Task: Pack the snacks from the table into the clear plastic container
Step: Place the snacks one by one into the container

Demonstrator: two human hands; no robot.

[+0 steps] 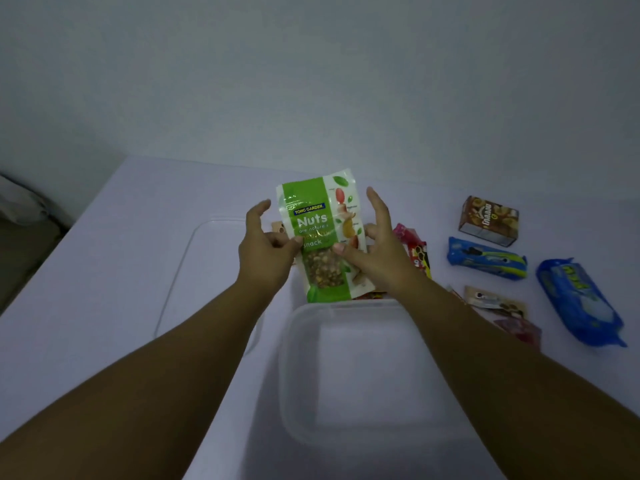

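Gripping nuts pouch (320, 237) upright, hands (266, 247) above container (349, 441) rim (far edge).

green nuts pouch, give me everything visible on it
The nuts pouch is a glossy green and white stand-up bag, printed "Tong Garden" and "Nuts", with a clear window showing brownish nuts low on its front. It is held upright, front to the camera, just beyond the far rim of the empty clear container. The left hand pinches its left edge; the right hand holds its right side, thumb on the front. Its top edge looks sealed.
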